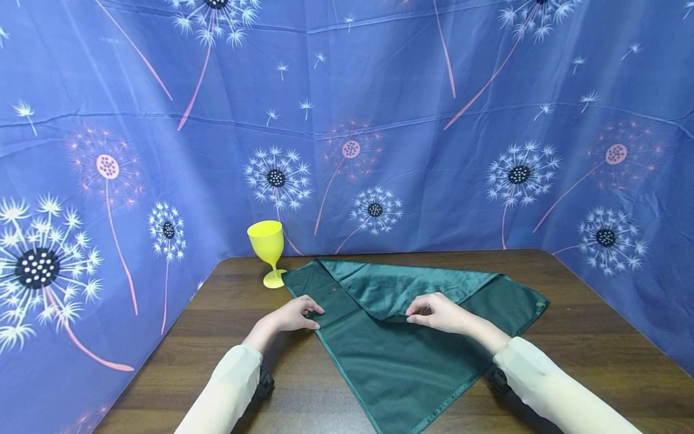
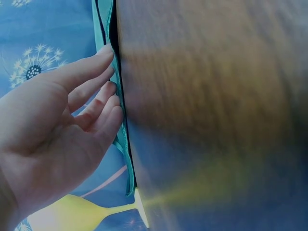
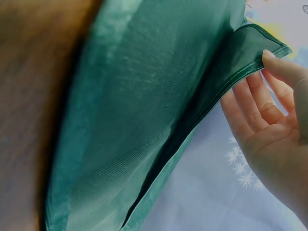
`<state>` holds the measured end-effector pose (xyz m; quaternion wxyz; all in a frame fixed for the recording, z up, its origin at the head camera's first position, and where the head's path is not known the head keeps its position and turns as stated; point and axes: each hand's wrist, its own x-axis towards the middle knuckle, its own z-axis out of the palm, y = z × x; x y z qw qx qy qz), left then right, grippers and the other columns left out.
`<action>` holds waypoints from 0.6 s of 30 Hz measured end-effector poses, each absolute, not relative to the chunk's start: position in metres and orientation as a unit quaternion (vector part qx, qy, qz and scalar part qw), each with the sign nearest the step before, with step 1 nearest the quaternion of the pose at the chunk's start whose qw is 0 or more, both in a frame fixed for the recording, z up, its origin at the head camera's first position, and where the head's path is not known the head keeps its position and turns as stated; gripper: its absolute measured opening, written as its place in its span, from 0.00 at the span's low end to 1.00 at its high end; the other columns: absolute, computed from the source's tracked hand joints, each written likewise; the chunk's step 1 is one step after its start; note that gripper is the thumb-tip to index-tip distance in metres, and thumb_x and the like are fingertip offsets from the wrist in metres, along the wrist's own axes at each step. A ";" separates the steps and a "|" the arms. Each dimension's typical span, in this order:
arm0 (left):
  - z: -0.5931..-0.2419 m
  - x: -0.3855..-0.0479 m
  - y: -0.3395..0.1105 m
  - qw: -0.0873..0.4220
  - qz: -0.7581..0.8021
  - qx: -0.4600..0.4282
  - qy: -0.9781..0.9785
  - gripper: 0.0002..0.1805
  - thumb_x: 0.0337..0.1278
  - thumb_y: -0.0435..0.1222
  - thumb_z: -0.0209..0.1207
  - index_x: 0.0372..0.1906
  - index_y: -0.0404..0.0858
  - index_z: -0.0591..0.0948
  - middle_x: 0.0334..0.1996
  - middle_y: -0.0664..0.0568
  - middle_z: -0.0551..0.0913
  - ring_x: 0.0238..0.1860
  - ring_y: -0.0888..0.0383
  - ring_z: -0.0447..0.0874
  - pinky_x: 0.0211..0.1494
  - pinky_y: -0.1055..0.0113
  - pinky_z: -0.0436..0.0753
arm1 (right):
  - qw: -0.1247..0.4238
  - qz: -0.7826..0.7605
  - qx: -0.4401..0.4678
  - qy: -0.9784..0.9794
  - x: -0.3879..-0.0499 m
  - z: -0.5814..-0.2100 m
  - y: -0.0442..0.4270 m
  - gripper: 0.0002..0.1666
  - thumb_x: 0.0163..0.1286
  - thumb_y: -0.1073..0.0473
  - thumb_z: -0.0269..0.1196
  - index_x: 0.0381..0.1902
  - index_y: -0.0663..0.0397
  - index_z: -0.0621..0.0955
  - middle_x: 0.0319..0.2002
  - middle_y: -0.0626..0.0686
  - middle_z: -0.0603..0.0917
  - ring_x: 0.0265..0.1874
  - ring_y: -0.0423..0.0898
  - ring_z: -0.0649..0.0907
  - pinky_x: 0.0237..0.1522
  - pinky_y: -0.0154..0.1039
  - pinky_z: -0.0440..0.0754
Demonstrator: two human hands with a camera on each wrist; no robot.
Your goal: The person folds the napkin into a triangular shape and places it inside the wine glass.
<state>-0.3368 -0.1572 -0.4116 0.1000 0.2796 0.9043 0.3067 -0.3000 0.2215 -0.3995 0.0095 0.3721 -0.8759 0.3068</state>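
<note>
We had the green cloth [image 1: 390, 355] on the brown wood-grain worktop [image 1: 585, 343], far flap folded over. Right hand [image 1: 441, 313] pinched the flap's hem; the right wrist view showed its palm, hidden from head. Left hand [image 1: 290, 314] relaxed, fingertips at the cloth's left edge. Yellow goblet [image 1: 267, 242] upright near its far-left corner. Blue dandelion-print curtain [image 1: 428, 181] behind.

One cloth [image 1: 401, 361], one goblet [image 1: 267, 243]
</note>
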 end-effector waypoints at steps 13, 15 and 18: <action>-0.412 -0.335 -0.156 0.107 0.317 0.263 0.905 0.18 0.49 0.31 0.66 0.49 0.34 0.81 0.48 0.46 0.74 0.56 0.43 0.72 0.61 0.51 0.72 | -0.010 0.312 0.397 -0.863 -0.292 -0.407 0.220 0.09 0.64 0.56 0.63 0.36 0.55 0.85 0.32 0.45 0.83 0.29 0.32 0.80 0.32 0.31 0.81; -0.412 -0.335 -0.156 0.108 0.317 0.261 0.905 0.18 0.49 0.31 0.66 0.49 0.34 0.81 0.48 0.46 0.74 0.56 0.43 0.72 0.61 0.51 0.72 | -0.010 0.314 0.402 -0.860 -0.291 -0.408 0.220 0.10 0.63 0.56 0.63 0.36 0.56 0.86 0.32 0.45 0.83 0.29 0.32 0.80 0.33 0.31 0.81; -0.412 -0.335 -0.156 0.110 0.317 0.261 0.905 0.18 0.50 0.31 0.66 0.49 0.34 0.81 0.49 0.45 0.73 0.57 0.42 0.72 0.61 0.51 0.72 | -0.010 0.314 0.405 -0.858 -0.289 -0.409 0.219 0.09 0.63 0.57 0.63 0.36 0.57 0.86 0.31 0.45 0.83 0.29 0.32 0.79 0.34 0.32 0.81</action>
